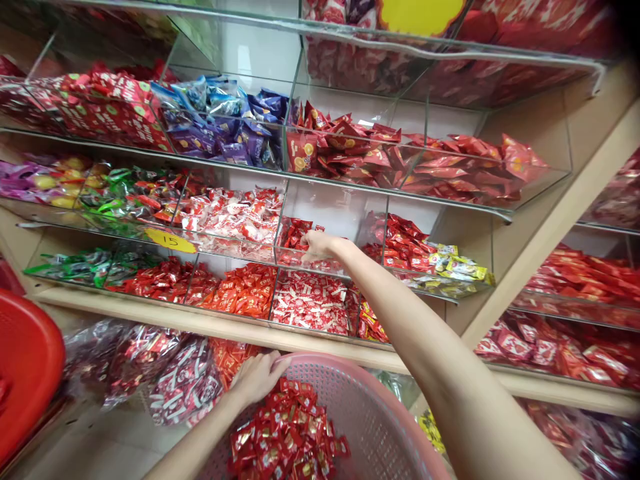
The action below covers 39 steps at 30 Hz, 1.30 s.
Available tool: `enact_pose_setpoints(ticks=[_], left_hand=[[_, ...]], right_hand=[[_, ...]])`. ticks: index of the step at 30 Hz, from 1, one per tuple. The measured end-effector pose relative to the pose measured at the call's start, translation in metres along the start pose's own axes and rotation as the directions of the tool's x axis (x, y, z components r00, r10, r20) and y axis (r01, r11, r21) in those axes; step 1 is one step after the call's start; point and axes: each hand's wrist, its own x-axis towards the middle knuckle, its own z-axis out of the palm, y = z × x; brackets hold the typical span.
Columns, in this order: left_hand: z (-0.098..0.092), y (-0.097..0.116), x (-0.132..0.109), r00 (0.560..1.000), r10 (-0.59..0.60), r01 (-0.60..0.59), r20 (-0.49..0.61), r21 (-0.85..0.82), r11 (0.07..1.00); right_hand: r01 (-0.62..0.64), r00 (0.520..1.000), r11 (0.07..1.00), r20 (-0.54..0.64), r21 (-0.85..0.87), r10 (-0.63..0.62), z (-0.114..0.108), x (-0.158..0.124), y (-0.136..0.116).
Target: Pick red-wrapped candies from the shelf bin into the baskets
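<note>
- The right hand (pixel 317 245) is reached into a clear bin (pixel 333 210) on the second tier from the bottom of the display.
- Its fingers are bent down onto the red packets (pixel 296 233) lying in that bin. Whether a packet is pinched between them cannot be told.
- The left hand (pixel 259 377) is closed over the near rim of a pink basket (pixel 360 393), with the fingers wrapped on the edge.
- The pink basket is held low, just in front of the wooden shelf (pixel 200 323), below the reaching arm.
- A heap of packets (pixel 287 433), red with gold marks, is seen inside the basket against its left side.
- Red-and-white sweets (pixel 310 300) are held in the bin directly below the right hand.
- Yellow packs (pixel 457 269) are mixed with red ones in the bin to the right.
- A yellow tag (pixel 170 240) marked 15 is fixed to the bin fronts further left.
- A red tub (pixel 25 360) is seen at the left edge, well apart from both hands.
</note>
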Motion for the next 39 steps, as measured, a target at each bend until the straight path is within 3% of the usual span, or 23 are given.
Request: enact_pose_setpoints(ticks=[6, 10, 14, 17, 20, 23, 25, 28, 32, 39], left_hand=[[0.003, -0.004, 0.001, 0.999, 0.023, -0.023, -0.026, 0.005, 1.0], [0.005, -0.005, 0.003, 0.999, 0.029, -0.029, -0.016, -0.001, 1.0], [0.004, -0.005, 0.004, 0.999, 0.031, -0.031, 0.008, -0.003, 1.0], [0.003, -0.005, 0.004, 0.999, 0.034, -0.034, 0.02, 0.0, 0.999], [0.004, -0.004, 0.005, 0.999, 0.01, -0.01, 0.036, -0.001, 1.0], [0.005, -0.004, 0.005, 0.999, 0.003, -0.003, 0.047, 0.003, 1.0], [0.005, -0.004, 0.004, 0.999, 0.022, -0.023, 0.033, 0.011, 1.0], [0.004, -0.004, 0.004, 0.999, 0.039, -0.04, 0.021, 0.031, 0.999], [0.004, -0.003, 0.004, 0.999, 0.045, -0.046, 0.027, 0.037, 0.998], [0.004, -0.002, 0.005, 0.999, 0.043, -0.044, 0.023, 0.045, 0.998]], right_hand=[[0.007, 0.995, 0.961, -0.094, 0.277, 0.02, 0.0, -0.006, 0.012], [0.076, 0.981, 0.805, -0.189, 0.589, 0.045, -0.015, -0.024, 0.019], [0.248, 0.937, 0.61, -0.346, 0.753, 0.045, -0.036, -0.065, 0.009], [0.331, 0.926, 0.521, -0.376, 0.787, -0.02, -0.032, -0.109, -0.012], [0.313, 0.949, 0.517, -0.241, 0.797, -0.203, 0.008, -0.148, -0.035], [0.242, 0.942, 0.61, -0.032, 0.755, -0.334, 0.079, -0.169, -0.046], [0.151, 0.95, 0.744, 0.114, 0.651, -0.292, 0.128, -0.173, -0.046], [-0.005, 0.956, 0.944, 0.279, 0.329, -0.093, 0.183, -0.174, -0.039], [-0.098, 0.943, 0.995, 0.322, 0.033, 0.082, 0.212, -0.178, -0.033], [-0.176, 0.932, 0.984, 0.323, 0.002, 0.166, 0.223, -0.178, -0.042]])
